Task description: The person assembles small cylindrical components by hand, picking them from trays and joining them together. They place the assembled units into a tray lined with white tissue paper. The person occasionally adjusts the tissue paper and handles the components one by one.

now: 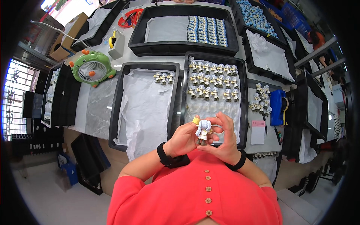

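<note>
Your pale grey stone-patterned desk carries several shallow black plastic trays. The one straight ahead of you is lined with white paper and holds rows of small cream and white figurines. The one to its left holds crumpled white paper and only three figurines at its far edge. A green round desk fan with orange knobs stands further left.

Both hands are raised close to your chest over the near rim of the middle tray. Your left hand and right hand are curled in towards each other, fingertips pinching a small figurine with long pale blue-white hair and a yellow topknot, held upright between them.

It looks light and rigid, probably moulded and painted, so it is likely brittle at thin parts. Judge the hair tips and topknot as the weak points. Grip the thicker torso or base, with light pressure, since a glossy finish may slip.
</note>
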{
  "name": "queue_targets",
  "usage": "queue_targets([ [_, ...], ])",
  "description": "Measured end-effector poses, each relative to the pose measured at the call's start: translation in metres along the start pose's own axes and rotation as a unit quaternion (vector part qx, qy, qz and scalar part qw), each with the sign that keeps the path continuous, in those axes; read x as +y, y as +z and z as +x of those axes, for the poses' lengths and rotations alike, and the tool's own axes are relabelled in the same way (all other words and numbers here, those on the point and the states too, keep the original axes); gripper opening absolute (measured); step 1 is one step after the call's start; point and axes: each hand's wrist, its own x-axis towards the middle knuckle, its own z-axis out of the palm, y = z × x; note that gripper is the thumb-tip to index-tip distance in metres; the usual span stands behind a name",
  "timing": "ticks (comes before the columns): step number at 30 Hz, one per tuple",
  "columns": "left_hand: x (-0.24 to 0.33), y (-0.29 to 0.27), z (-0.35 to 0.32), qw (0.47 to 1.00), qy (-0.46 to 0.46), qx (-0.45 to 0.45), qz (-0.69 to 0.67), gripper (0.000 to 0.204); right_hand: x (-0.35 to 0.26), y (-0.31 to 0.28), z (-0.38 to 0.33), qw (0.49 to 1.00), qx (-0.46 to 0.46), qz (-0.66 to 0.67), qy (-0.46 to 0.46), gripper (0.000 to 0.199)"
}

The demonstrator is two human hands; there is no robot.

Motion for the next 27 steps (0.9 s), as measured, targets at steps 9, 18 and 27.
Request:
queue_targets([
  [9, -0.031, 0.027, 0.038, 1.0, 0.001, 0.028, 0.005, 0.059, 0.02, -0.055, -0.012, 1.0, 0.007, 0.004, -0.022, 0.085],
  [18, -0.051, 0.039, 0.058, 0.998, 0.032, 0.052, 0.008, 0.05, 0.033, -0.081, -0.025, 0.996, 0.068, -0.001, -0.056, 0.068],
  [27, -0.056, 0.04, 0.058, 0.999, 0.031, 0.037, -0.012, 0.044, 0.039, -0.083, -0.034, 0.993, 0.082, -0.019, -0.088, 0.051],
])
